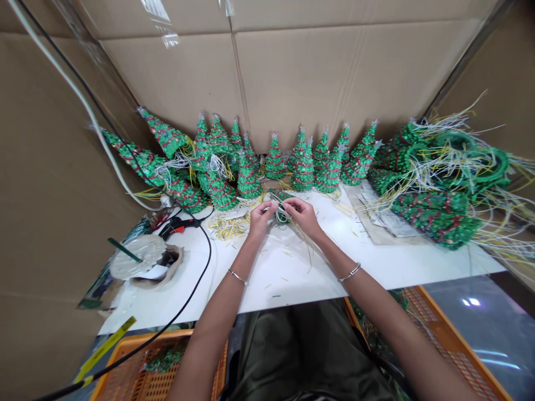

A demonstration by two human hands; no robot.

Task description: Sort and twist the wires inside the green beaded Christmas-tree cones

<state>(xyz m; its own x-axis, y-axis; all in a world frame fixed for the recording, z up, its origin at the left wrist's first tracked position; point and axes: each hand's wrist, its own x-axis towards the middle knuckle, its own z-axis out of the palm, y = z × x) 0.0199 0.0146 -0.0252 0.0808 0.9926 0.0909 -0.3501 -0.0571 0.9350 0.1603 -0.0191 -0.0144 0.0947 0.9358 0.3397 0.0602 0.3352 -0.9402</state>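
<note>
Nearest me are two orange crates, one low on the left and one on the right, either side of the lap. A black cable runs up from the left crate across the near left of the table.

Both forearms reach out over the table, each with a thin bangle. The left hand and right hand meet at the middle of the table, toward its far side. They hold a small green piece just above the surface. Both hands have fingertips pressed together, pinching the piece and the pale wires that trail from it toward me. I cannot tell which fingers hold which strand.

Left of the hands lies a heap of offcuts, then a glue gun. Past the hands stands a row of trees against the cardboard, and a tangled heap sits far right.

As I judge the risks:
- The wires are thin and loose, so a hard pull could kink one or slip it out of the pinch.
- The trailing ends could snag the offcuts or the nearest trees, which stand just beyond the knuckles and look easy to tip.
- The cable lies near the left elbow, and a sweep there could drag the glue gun.
</note>
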